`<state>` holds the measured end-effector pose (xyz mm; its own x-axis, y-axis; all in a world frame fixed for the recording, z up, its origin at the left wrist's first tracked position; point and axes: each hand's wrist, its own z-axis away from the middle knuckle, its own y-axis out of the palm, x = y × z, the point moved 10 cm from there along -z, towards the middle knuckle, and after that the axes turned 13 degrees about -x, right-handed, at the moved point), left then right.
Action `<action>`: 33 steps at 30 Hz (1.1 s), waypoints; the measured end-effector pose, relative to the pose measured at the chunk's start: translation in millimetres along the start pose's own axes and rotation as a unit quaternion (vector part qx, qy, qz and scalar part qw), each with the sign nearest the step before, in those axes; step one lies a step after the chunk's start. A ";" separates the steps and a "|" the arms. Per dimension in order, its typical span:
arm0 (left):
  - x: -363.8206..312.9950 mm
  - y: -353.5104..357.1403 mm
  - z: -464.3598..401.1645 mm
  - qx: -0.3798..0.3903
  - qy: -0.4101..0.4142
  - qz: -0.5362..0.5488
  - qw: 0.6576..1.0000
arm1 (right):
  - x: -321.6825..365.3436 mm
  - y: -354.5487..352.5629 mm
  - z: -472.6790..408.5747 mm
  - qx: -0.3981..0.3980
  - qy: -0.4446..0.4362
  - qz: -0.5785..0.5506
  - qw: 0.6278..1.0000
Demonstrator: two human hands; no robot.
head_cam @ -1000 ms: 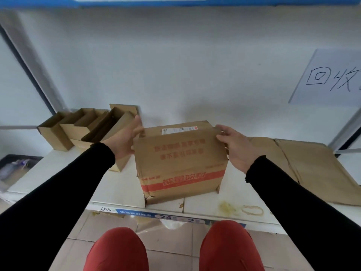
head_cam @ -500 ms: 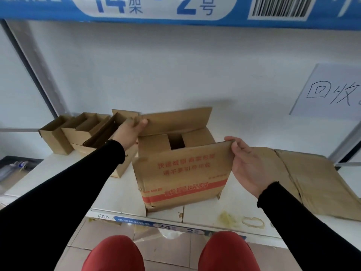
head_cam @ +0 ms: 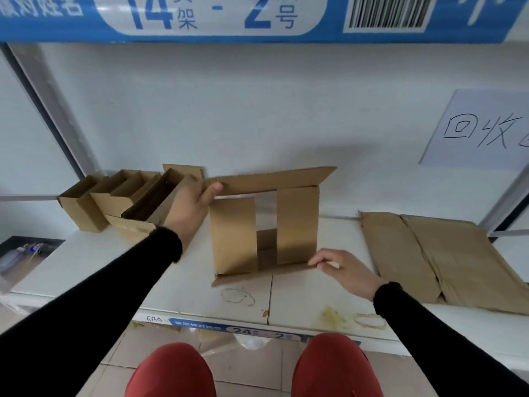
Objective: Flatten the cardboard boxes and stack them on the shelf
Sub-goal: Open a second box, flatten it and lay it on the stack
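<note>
Change: since half a second ago the printed front panel is folded down flat, and the right hand (head_cam: 347,272) has dropped to the shelf (head_cam: 315,299).
Box: brown corrugated cardboard box (head_cam: 266,224) stands between the hands on the shelf, two inner flaps upright with a gap between, top flap raised.
Left hand: the left hand (head_cam: 190,209) reaches forward, thumb and fingers pinching the top flap's left corner.
Right hand: knuckles up, fingers curled onto the lowered flap's right end.
Left of left hand: small open boxes (head_cam: 120,200), nested.
Right of right hand: flattened cardboard (head_cam: 438,256), creased, lying flat.
</note>
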<state>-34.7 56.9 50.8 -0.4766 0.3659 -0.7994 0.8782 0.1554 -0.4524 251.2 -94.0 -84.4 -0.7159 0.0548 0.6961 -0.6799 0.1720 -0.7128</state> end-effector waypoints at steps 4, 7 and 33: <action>18.2 22.0 33.5 0.045 0.028 -0.002 0.999 | 4.8 50.0 7.9 0.083 0.020 0.081 0.993; 18.3 31.8 46.5 0.068 0.051 0.030 0.996 | 36.4 68.2 -7.9 0.042 0.093 -0.115 0.988; 32.5 26.8 72.5 0.035 0.137 -0.178 0.974 | 100.8 67.9 -51.0 -0.092 -0.175 0.292 0.936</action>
<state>-29.7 6.4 -16.0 -0.7132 0.5325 -0.4559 0.6499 0.2584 -0.7148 141.0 -26.7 -58.3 -0.9869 -0.1272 0.0995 -0.1413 0.3813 -0.9136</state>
